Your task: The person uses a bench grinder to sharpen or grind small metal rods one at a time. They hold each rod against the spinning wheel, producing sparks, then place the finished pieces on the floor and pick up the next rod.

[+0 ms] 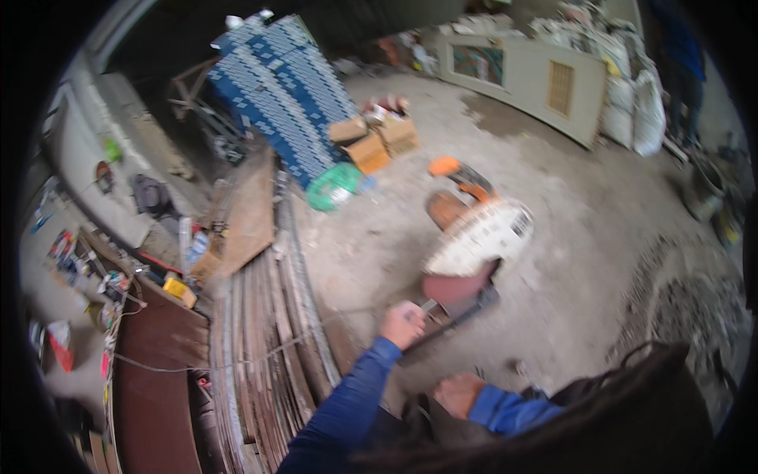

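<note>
My left hand (403, 325), in a blue sleeve, is closed in a fist at the middle of the view. A small pale piece (429, 306) shows at its fingertips, too blurred to name. Just beyond the fist is a maroon object (456, 289) with a dark bar (454, 321) along its near side. Over its far side lies a white rounded sheet or sack (482, 237) with dark print. My right hand (458, 395), nearer and lower, is by dark cloth (433, 423); blur hides how its fingers lie.
Orange-and-black items (466, 178) and a brown rounded piece (446, 209) lie beyond. Long boards and pipes (260, 347) are stacked at left. Cardboard boxes (371, 150) and a green bag (332, 188) stand by a blue patterned panel (276, 87). Gravel (691, 308) is at right.
</note>
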`<state>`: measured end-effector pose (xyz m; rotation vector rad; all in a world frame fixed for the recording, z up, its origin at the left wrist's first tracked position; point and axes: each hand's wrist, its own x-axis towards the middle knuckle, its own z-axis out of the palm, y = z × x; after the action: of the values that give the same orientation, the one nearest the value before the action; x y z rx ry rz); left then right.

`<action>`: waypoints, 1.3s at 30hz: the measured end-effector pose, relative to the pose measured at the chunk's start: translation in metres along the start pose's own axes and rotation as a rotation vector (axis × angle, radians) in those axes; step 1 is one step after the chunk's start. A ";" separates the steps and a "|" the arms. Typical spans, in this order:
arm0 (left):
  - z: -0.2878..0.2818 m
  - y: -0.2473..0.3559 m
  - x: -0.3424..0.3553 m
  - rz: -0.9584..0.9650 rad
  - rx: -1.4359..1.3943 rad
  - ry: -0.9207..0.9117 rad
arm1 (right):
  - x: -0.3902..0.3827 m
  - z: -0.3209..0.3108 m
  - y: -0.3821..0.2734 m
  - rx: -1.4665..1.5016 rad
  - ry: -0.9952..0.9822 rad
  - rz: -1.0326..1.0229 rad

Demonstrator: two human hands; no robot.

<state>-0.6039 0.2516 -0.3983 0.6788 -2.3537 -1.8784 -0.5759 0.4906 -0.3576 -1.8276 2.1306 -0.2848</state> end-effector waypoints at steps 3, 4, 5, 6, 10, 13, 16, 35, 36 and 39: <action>-0.002 0.004 0.000 0.047 0.038 -0.007 | 0.000 0.002 0.000 0.008 0.008 0.025; -0.003 0.006 0.000 0.011 0.041 -0.019 | 0.000 0.002 -0.001 0.031 -0.016 0.033; -0.004 0.009 -0.001 0.020 0.037 -0.022 | 0.002 0.001 -0.001 0.051 -0.008 0.026; -0.006 0.011 -0.002 0.009 0.041 -0.048 | 0.003 0.001 -0.001 0.067 0.004 0.017; -0.009 0.017 -0.004 0.032 0.058 -0.095 | 0.005 -0.001 -0.003 0.124 -0.027 0.085; -0.008 0.017 -0.004 0.044 0.099 -0.094 | 0.005 -0.001 -0.004 0.133 -0.028 0.093; -0.005 0.018 -0.004 0.047 0.111 -0.076 | 0.003 -0.003 -0.004 0.125 -0.026 0.090; -0.003 0.021 -0.002 0.048 0.100 -0.068 | 0.003 -0.006 -0.003 0.113 -0.017 0.106; -0.003 0.020 -0.002 0.042 0.100 -0.066 | 0.003 -0.007 -0.003 0.130 -0.024 0.115; -0.003 0.019 0.001 0.018 0.124 -0.059 | 0.004 -0.007 -0.004 0.115 -0.033 0.113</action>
<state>-0.6098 0.2511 -0.3796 0.6174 -2.5215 -1.7807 -0.5756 0.4861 -0.3504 -1.6310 2.1394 -0.3400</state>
